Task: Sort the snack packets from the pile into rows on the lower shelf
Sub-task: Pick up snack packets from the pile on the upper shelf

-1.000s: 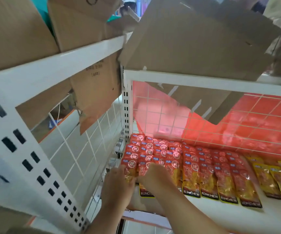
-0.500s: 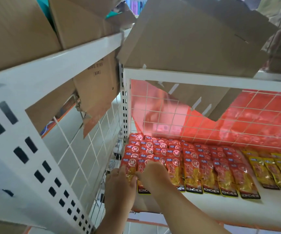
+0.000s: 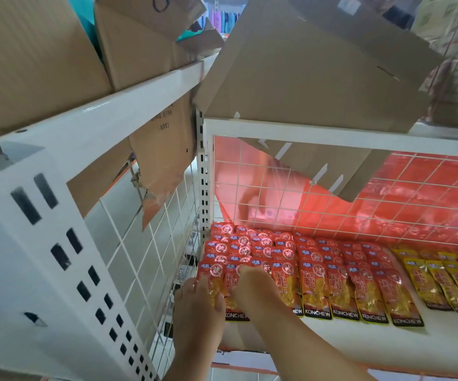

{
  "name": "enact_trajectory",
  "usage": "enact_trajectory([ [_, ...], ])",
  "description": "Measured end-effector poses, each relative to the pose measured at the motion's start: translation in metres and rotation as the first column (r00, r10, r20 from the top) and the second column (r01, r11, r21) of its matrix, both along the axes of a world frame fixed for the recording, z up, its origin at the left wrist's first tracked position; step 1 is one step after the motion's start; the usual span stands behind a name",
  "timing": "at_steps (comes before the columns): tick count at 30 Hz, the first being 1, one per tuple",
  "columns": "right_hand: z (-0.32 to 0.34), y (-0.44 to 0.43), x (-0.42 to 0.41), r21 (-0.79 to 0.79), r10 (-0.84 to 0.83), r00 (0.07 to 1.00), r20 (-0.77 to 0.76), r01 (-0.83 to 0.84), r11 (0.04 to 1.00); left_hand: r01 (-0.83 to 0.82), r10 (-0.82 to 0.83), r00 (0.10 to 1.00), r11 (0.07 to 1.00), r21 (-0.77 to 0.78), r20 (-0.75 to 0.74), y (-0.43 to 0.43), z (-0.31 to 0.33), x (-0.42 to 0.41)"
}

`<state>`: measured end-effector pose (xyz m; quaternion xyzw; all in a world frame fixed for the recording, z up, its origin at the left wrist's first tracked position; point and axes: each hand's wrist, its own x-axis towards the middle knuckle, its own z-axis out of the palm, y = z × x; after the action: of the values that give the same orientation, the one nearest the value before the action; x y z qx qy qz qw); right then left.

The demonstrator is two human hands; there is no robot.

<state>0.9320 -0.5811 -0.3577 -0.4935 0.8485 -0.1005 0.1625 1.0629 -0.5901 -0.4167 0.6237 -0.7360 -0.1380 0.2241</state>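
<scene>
On the lower shelf (image 3: pixel 332 345), both hands (image 3: pixel 222 295) still flat on the same red packets (image 3: pixel 219 284), fingers open.

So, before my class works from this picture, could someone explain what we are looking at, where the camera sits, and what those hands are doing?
The camera is worn on a person's head, looking down at their own bare hands. The left hand and right hand both rest on the front red foil snack packets, at the left end of overlapping rows on the white lower shelf. Yellow foil packets lie further right. Brown cardboard boxes sit on the shelf above. Whether the fingers actually grip a packet cannot be told.
</scene>
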Motion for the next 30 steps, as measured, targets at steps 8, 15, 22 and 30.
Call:
enact_trajectory([
  [8,0.003,0.003,-0.009,-0.041,0.029,0.999,0.031,-0.028,0.999,0.024,-0.024,1.0,1.0,-0.008,-0.017,0.0,-0.001,0.001],
  [15,0.018,0.013,-0.018,-0.052,0.051,0.999,-0.013,-0.052,0.997,0.022,-0.022,1.0,1.0,-0.012,-0.013,-0.001,0.001,0.001],
  [22,0.035,0.04,-0.043,-0.242,0.108,0.978,0.18,-0.063,0.968,0.069,-0.089,0.972,0.993,-0.098,-0.217,0.005,0.024,-0.007],
  [30,0.093,0.085,-0.087,-0.53,0.185,0.945,0.269,-0.015,0.848,0.289,-0.394,0.8,0.914,-0.284,-0.452,0.03,0.134,-0.057],
])
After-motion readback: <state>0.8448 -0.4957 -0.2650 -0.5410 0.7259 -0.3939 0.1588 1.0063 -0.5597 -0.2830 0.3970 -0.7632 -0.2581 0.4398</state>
